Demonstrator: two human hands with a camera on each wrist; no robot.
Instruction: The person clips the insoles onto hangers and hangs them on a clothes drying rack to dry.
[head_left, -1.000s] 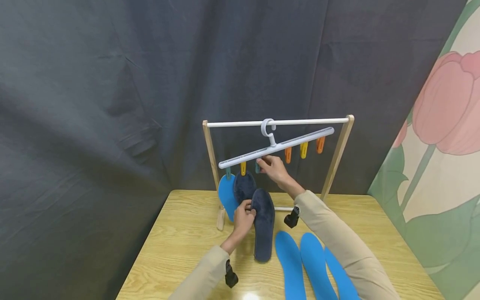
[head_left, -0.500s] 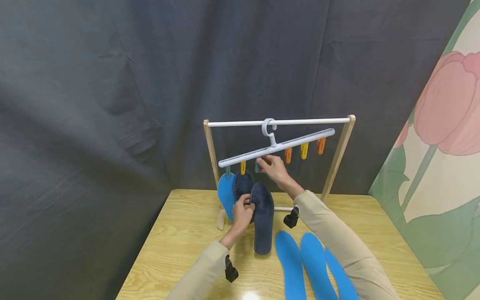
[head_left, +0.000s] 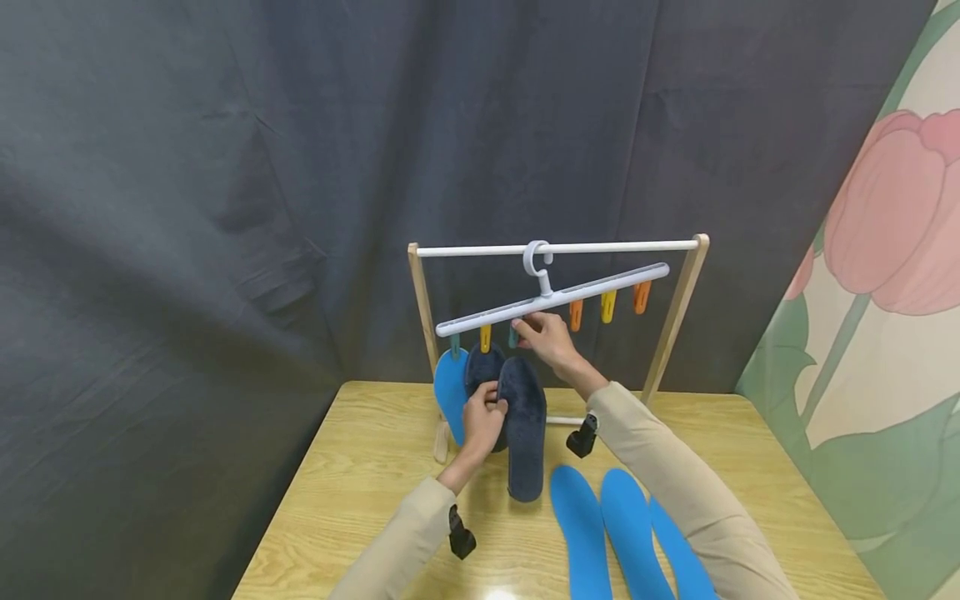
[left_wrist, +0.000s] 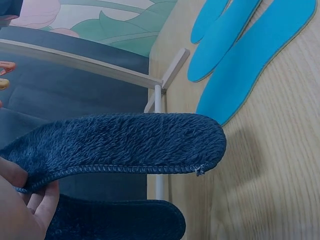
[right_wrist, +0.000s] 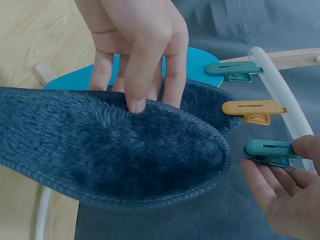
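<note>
A dark blue fuzzy insole (head_left: 527,437) hangs upright from my left hand (head_left: 482,421), which pinches its left edge between thumb and fingers. Its rounded top end lies just below the green clothespin (right_wrist: 270,150), apart from it. My right hand (head_left: 551,342) grips that clothespin between thumb and fingers under the white hanger (head_left: 546,302). To the left, a yellow clothespin (right_wrist: 252,107) holds another dark fuzzy insole (right_wrist: 205,102). Beyond it a second green clothespin (right_wrist: 232,68) bears a blue insole (head_left: 450,392). The hanger tilts down on its left side.
The hanger hooks over a white rod (head_left: 615,247) on a wooden stand (head_left: 675,317). Two orange clothespins (head_left: 576,315) and a yellow one (head_left: 608,306) hang at its right. Three blue insoles (head_left: 581,525) lie on the wooden table (head_left: 337,483) at front right.
My left hand has raised the dark fuzzy insole, bringing its top end closer to the green clothespin. My right hand has stayed on the clothespin, nearly still.
</note>
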